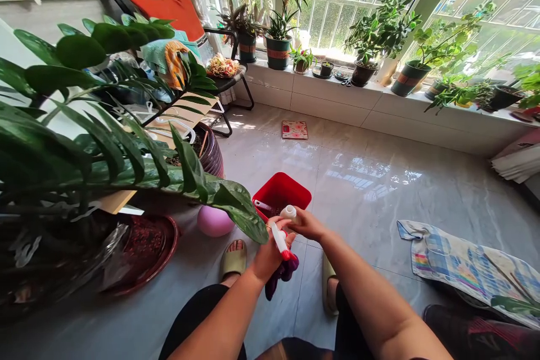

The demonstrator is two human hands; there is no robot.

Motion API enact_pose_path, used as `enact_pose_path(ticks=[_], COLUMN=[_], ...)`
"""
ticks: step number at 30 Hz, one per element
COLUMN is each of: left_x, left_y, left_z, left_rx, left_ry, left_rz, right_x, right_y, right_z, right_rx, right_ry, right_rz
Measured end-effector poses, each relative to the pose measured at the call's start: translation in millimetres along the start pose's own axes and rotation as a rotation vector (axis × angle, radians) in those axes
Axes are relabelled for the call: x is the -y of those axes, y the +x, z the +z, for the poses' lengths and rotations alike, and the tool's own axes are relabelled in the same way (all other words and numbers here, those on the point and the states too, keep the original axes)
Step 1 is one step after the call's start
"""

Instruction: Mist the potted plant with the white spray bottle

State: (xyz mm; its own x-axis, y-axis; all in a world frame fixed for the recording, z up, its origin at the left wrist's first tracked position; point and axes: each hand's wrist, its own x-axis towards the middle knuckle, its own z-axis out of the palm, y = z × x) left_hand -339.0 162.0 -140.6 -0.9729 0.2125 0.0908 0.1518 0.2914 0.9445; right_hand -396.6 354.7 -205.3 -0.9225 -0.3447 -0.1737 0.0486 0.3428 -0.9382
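Note:
My left hand point(268, 257) grips a white tube with a red end point(279, 241), and a crumpled purple cloth point(283, 273) hangs below that hand. My right hand point(306, 224) reaches across from the other side, its fingertips pinching a small white cylinder point(289, 212), perhaps a cap or little bottle. The two hands nearly meet above a red square bucket point(291, 190). Inside the bucket lie a white handle point(262, 205) and dark soil. The bucket's lower part is hidden behind my hands.
A large leafy potted plant point(84, 146) fills the left, with leaves overhanging the bucket. A pink ball point(215, 221) and a red saucer point(143, 253) sit on the glossy tile floor point(371, 202). A patterned towel point(459, 264) lies right; potted plants line the windowsill point(350, 90).

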Motion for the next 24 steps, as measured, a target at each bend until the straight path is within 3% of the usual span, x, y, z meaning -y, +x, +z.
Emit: enact_pose_path(ticks=[5,13,20,24], left_x=[6,10,13,11], left_y=[3,10,20,21], left_z=[8.7,27.8,38.0,43.0], left_rx=[0.054,0.126,0.156,0.131], left_ry=[0.097,0.034,0.048,0.041], left_rz=[0.046,0.008,0.012,0.008], right_x=[-3,-9,3,8], right_y=[-4,-4,-8,-16], right_z=[3,1,0,-9], right_rx=[0.022,0.029,0.065,-0.007], right_ry=[-0.026,-0.008,0.025,-0.05], right_rz=[-0.044,-0.098,-0.118,-0.1])
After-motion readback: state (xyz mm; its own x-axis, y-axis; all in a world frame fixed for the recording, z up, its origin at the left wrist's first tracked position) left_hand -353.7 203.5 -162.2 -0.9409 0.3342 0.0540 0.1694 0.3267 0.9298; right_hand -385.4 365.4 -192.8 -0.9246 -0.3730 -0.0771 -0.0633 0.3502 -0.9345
